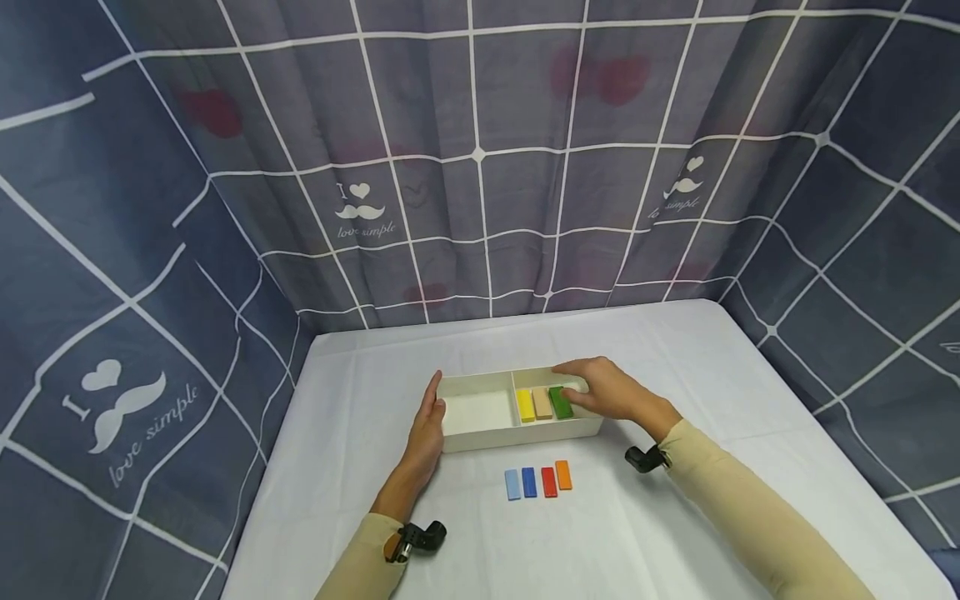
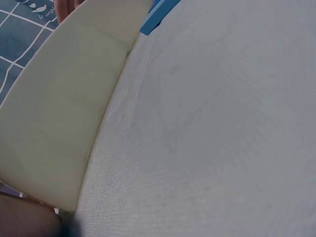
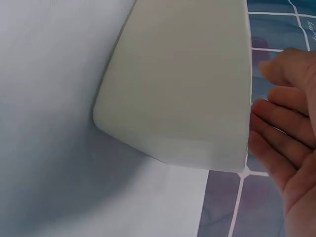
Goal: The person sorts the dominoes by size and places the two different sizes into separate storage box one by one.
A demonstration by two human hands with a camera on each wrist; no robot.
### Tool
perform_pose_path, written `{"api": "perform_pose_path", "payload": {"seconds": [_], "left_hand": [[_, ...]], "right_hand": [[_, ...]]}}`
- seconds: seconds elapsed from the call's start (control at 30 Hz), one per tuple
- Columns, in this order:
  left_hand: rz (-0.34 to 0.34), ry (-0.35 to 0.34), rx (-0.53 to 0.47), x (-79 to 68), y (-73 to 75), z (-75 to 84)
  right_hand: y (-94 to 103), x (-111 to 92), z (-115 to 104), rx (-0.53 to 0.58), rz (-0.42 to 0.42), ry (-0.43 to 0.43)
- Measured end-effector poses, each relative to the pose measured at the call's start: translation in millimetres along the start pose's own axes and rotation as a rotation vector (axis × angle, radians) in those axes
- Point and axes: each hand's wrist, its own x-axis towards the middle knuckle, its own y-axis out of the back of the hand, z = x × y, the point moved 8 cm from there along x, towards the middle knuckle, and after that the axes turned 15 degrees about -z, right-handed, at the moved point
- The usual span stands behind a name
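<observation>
A white two-compartment box (image 1: 517,438) lies on the table. In its right compartment, a yellow block (image 1: 526,406), a beige block (image 1: 542,403) and a green block (image 1: 559,403) sit side by side. Along the box's left end rests my left hand (image 1: 424,433), its fingers straight. Over the right end reaches my right hand (image 1: 611,392), thumb tip right at the green block. The right wrist view shows that hand's thumb and fingers apart beyond the box wall (image 3: 173,89), nothing visible between them.
In front of the box lie a light blue block (image 1: 512,485), a dark blue block (image 1: 529,482), a red block (image 1: 550,482) and an orange block (image 1: 564,475). A white cloth (image 1: 360,400) covers the table. Checked curtains (image 1: 450,200) stand behind and at both sides.
</observation>
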Motion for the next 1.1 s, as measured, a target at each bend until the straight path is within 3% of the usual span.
{"api": "perform_pose_path", "payload": {"seconds": [0.17, 0.3, 0.47, 0.6, 0.73, 0.87, 1.1], "left_hand": [[0.0, -0.003, -0.022, 0.0, 0.1, -0.3], [0.008, -0.023, -0.028, 0.1, 1.2, 0.7], [0.087, -0.063, 0.034, -2.2, 6.5, 10.4], [0.167, -0.123, 0.126, -8.1, 10.2, 27.5], [0.214, -0.208, 0.324, -17.0, 9.4, 50.7], [0.212, -0.3, 0.485, -26.5, 2.2, 71.3], [0.154, -0.354, 0.527, -40.9, -15.6, 93.0]], "right_hand": [[5.4, -11, 4, 0.061, 0.171, -0.02], [5.8, -19, 12, 0.122, 0.315, -0.084], [-1.4, -30, 27, 0.234, 0.479, -0.19], [-11.2, -37, 40, 0.344, 0.56, -0.264], [-22.6, -40, 48, 0.488, 0.585, -0.286], [-36.2, -39, 54, 0.592, 0.552, -0.263], [-51.2, -33, 57, 0.689, 0.486, -0.203]]}}
